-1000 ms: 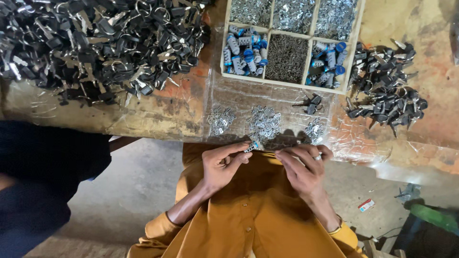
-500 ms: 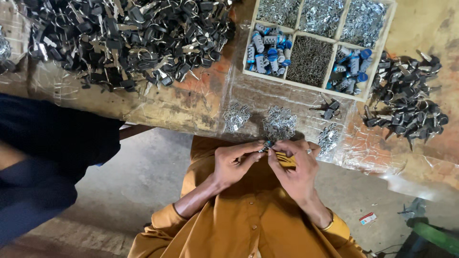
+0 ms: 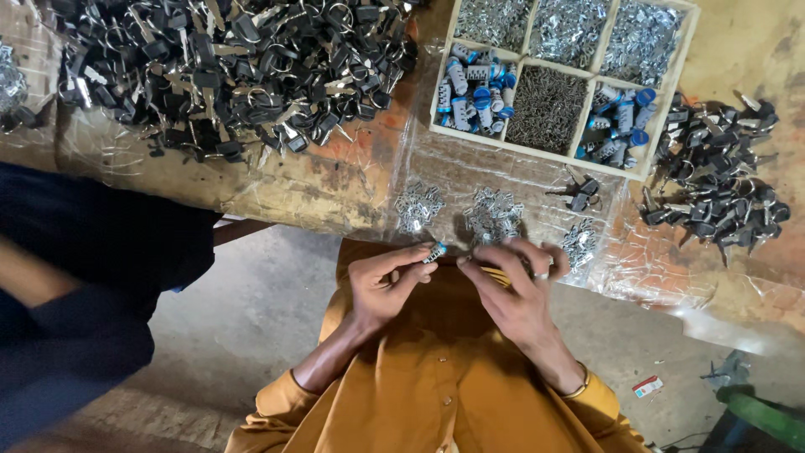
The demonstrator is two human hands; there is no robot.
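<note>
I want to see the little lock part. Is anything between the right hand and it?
Nothing visible. The left hand pinches the small silver-and-blue cylinder at its fingertips, and the right hand reaches toward it across a bare gap, just below the table edge.
</note>
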